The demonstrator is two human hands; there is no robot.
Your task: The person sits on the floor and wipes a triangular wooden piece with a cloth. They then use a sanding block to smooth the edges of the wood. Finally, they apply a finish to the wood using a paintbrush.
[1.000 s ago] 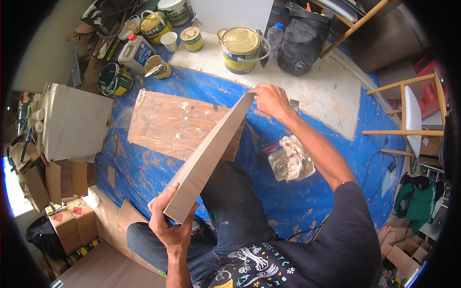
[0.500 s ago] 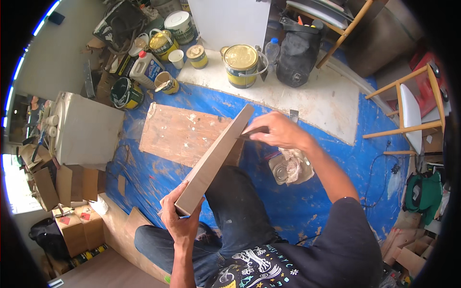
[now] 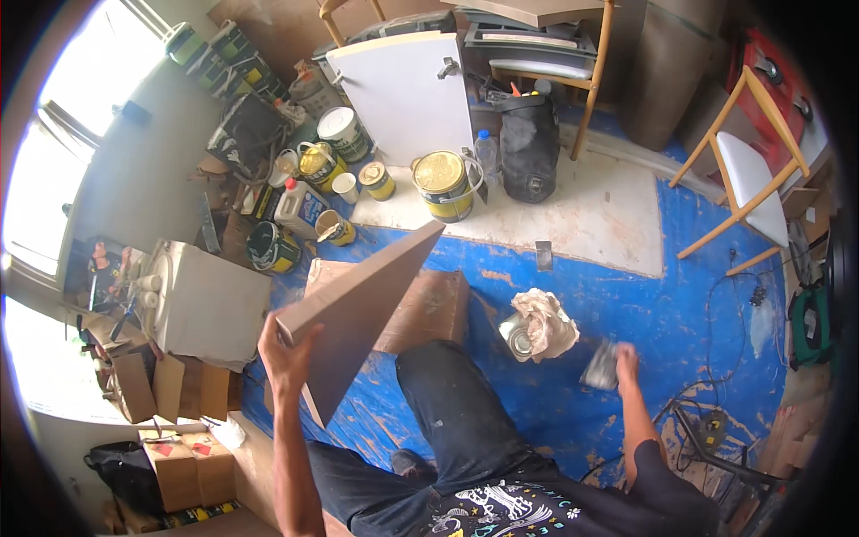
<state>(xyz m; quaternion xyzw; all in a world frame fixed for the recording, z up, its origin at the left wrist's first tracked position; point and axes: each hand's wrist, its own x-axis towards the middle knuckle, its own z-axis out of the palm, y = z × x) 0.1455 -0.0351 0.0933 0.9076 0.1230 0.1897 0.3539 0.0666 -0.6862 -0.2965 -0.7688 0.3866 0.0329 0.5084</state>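
Observation:
A thick brown board [image 3: 371, 327] stands tilted over my lap, its pale narrow edge facing up and its broad face to the right. Closed around its near corner, my left hand [image 3: 291, 353] grips the edge with the thumb across it. My right hand [image 3: 629, 365] is low at the right, away from the board and blurred by motion. Right beside its fingers is a smeared grey, flattish thing [image 3: 599, 365]; whether I hold it, I cannot tell. Left of it, a crumpled beige cloth or paper [image 3: 548, 322] lies against a round metal tin [image 3: 517, 338].
Beneath the board is a wooden slab or box [image 3: 438, 304] on the blue sheet [image 3: 501, 421]. A small metal plate [image 3: 544, 256] lies further back. Paint buckets [image 3: 440, 183], a black bag [image 3: 530, 148] and a chair [image 3: 752, 179] stand beyond. A black frame [image 3: 716, 456] is near my right arm.
My right hand has left the board's edge and swung down to the right. My left hand has moved left and turned the board, so its broad face shows. The view has shifted.

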